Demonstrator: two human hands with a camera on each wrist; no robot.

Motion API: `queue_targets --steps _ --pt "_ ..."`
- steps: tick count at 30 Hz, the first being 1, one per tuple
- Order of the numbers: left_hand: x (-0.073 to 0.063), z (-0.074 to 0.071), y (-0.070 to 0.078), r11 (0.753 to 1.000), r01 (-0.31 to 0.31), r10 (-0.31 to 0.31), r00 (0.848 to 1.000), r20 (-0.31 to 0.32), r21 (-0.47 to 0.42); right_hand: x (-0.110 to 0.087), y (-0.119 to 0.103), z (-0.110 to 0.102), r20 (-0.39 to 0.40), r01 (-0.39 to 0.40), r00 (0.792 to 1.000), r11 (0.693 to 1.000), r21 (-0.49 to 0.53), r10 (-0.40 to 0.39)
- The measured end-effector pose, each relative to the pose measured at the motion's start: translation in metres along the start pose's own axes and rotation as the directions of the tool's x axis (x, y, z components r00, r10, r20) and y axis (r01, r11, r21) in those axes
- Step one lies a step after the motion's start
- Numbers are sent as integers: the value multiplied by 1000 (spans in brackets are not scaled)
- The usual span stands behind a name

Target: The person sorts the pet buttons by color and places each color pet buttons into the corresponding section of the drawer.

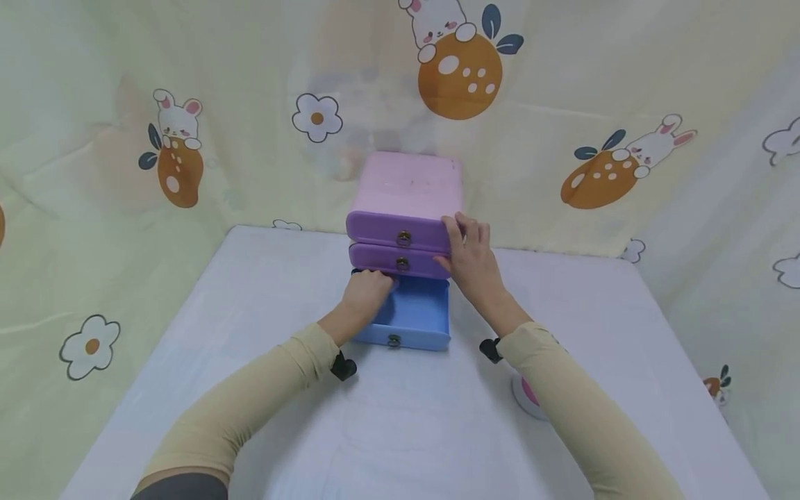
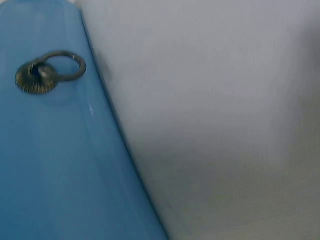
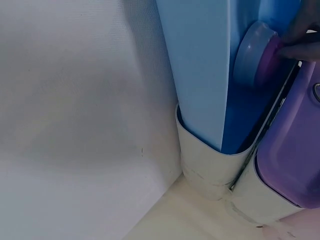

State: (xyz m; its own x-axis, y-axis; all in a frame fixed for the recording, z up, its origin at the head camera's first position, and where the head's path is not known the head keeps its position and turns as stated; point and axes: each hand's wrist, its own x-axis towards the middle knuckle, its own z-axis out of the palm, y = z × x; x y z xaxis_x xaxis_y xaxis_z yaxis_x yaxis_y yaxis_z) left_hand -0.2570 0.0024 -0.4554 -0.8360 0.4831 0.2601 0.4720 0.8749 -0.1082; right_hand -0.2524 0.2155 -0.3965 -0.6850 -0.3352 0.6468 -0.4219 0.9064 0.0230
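A small drawer cabinet with a pink top [image 1: 412,184] stands at the table's back. Its two purple drawers [image 1: 375,228] are closed, and the blue drawer [image 1: 421,305] beneath is pulled out. My left hand [image 1: 364,298] reaches into the blue drawer. There it pinches a small round container [image 3: 250,52], clear on one side and purple on the other, which is mostly hidden in the head view. My right hand [image 1: 473,264] rests against the right edge of the purple drawers. Its fingers point upward, with the thumb lower down.
Partly under my right forearm lies a round white and pink item [image 1: 528,397] on the white table [image 1: 400,430]. A ring pull [image 2: 60,67] hangs on the blue drawer's front. A patterned curtain [image 1: 250,153] closes off the back and sides.
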Motion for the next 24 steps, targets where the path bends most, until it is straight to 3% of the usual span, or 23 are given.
queue_targets --steps 4,11,14,17,20,24 --pt "1 -3 -2 999 9 -9 1000 -5 40 0 1 1 -2 -4 1000 1000 -11 4" --pt "-4 -18 2 1000 9 -9 1000 11 13 1 1 1 2 2 1000 1000 -6 -2" --pt "-9 -31 11 1000 -21 21 1000 -3 -4 2 0 -2 9 -2 1000 1000 -15 3" --pt "-17 -42 25 995 -100 99 994 -55 -17 3 0 -4 28 -11 1000 1000 -23 12" --pt "-27 -44 41 973 -228 220 962 -163 -32 5 -1 -5 43 -18 999 999 -26 19" --pt "-39 -31 64 916 -396 365 886 -286 -60 7 -3 -7 38 -15 999 999 -38 17"
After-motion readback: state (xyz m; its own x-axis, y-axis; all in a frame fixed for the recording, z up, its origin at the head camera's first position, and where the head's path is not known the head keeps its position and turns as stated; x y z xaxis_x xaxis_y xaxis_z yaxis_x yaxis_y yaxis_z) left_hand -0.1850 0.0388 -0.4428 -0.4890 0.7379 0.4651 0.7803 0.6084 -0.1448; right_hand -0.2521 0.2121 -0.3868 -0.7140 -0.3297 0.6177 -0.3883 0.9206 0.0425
